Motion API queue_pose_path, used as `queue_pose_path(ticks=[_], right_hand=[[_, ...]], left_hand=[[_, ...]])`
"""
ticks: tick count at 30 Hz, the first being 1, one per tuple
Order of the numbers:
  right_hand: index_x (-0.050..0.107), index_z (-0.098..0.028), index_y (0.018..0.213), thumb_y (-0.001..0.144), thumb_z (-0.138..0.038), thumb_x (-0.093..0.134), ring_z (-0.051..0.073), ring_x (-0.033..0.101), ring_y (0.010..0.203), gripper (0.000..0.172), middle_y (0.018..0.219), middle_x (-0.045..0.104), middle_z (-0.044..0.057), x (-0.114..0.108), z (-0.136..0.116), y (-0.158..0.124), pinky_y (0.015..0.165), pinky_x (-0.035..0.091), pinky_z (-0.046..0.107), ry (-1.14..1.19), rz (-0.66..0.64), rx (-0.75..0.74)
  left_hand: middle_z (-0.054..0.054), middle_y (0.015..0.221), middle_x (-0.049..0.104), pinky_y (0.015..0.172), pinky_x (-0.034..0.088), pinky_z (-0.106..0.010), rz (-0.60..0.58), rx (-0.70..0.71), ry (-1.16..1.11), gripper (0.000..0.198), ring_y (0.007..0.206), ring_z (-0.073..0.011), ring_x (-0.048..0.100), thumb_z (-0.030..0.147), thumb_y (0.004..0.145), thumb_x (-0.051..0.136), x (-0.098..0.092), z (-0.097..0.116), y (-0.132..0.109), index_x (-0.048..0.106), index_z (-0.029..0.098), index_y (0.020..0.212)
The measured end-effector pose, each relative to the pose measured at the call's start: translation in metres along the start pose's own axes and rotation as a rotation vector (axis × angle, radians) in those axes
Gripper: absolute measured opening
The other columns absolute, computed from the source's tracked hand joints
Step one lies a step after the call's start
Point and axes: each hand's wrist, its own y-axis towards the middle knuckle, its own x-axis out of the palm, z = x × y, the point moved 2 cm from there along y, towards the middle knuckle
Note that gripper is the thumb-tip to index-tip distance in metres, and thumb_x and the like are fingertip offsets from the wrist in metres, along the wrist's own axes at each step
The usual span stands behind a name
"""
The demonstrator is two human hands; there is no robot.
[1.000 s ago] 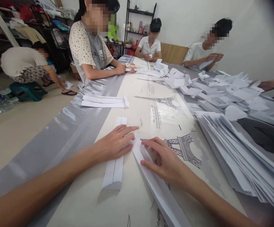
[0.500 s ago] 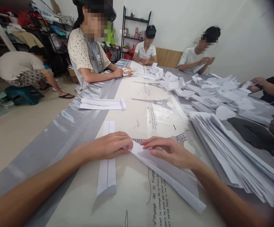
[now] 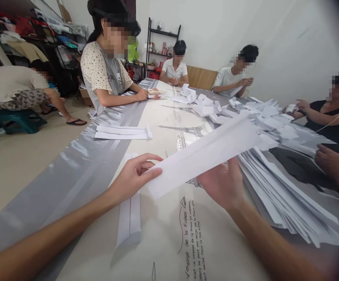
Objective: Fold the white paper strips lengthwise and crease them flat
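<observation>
1. Nearest the camera, the table (image 3: 105, 249) carries a cloth printed with tower drawings and script; a folded paper strip (image 3: 130, 218) lies flat on it, running away from the viewer, just under the left forearm.
2. The left hand (image 3: 131, 177) is closed in a pinch on the near end of a long white paper (image 3: 207, 154); thumb below, index finger curled over the top edge, the other fingers tucked behind.
3. The right hand (image 3: 223, 181) is behind the same paper, fingers partly spread and pressed against its back side; the palm faces the viewer, and how firmly it grips cannot be told; the paper is lifted clear of the table, tilted upward to the right.
4. To the right, a thick stack of folded sheets (image 3: 289, 199) fans along the table edge; another person's hand (image 3: 331, 162) rests beside it on a dark patch.
5. Farther on the left, a flat folded sheet (image 3: 122, 132) lies alone on the grey band of the cloth.
6. Beyond, a loose heap of crumpled and folded papers (image 3: 245, 113) spreads over the table's far right half.
7. People sit round the far end, their hands busy with small papers; one crouches on a green stool (image 3: 18, 119) on the floor.
8. At the back wall, a black shelf rack (image 3: 163, 43) holds small cups and jars; their contents cannot be made out.
</observation>
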Motion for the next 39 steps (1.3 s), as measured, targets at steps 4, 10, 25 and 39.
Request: queue_pose_path(ticks=[4, 10, 25, 39], right_hand=[[0.059, -0.038, 0.135, 0.094, -0.077, 0.028, 0.035, 0.047, 0.138, 0.064, 0.148, 0.055, 0.000, 0.001, 0.002, -0.001, 0.101, 0.050, 0.055, 0.019, 0.057, 0.003], [0.065, -0.028, 0.116, 0.091, -0.057, 0.065, 0.030, 0.065, 0.109, 0.039, 0.121, 0.069, 0.008, 0.001, 0.018, -0.006, 0.084, 0.056, 0.045, -0.158, 0.081, 0.023], [0.054, -0.033, 0.138, 0.093, -0.018, 0.059, 0.021, 0.060, 0.105, 0.047, 0.122, 0.060, 0.003, 0.006, 0.022, -0.017, 0.092, 0.052, 0.041, -1.093, -0.367, 0.120], [0.048, -0.036, 0.147, 0.109, -0.041, 0.035, 0.027, 0.037, 0.144, 0.041, 0.154, 0.043, 0.003, 0.008, 0.020, -0.021, 0.116, 0.036, 0.054, -1.062, -0.432, 0.126]], left_hand=[[-0.003, 0.091, 0.076, 0.069, 0.053, -0.026, 0.071, -0.030, -0.044, 0.026, 0.080, -0.0188, 0.069, 0.042, 0.088, 0.071, 0.002, 0.000, -0.001, 0.067, 0.018, 0.097], [-0.002, 0.084, 0.074, 0.065, 0.052, -0.025, -0.184, -0.062, 0.012, 0.021, 0.075, -0.0166, 0.069, 0.037, 0.091, 0.068, 0.016, 0.001, -0.008, 0.063, 0.018, 0.087], [-0.007, 0.096, 0.067, 0.074, 0.053, -0.032, -0.157, 0.641, 1.055, 0.021, 0.088, -0.0203, 0.063, 0.030, 0.104, 0.047, 0.003, -0.024, -0.001, 0.063, 0.017, 0.099], [-0.012, 0.118, 0.056, 0.095, 0.052, -0.044, -0.019, 0.487, 0.948, 0.022, 0.113, -0.0266, 0.056, 0.021, 0.095, 0.054, 0.010, -0.027, 0.000, 0.050, 0.018, 0.117]])
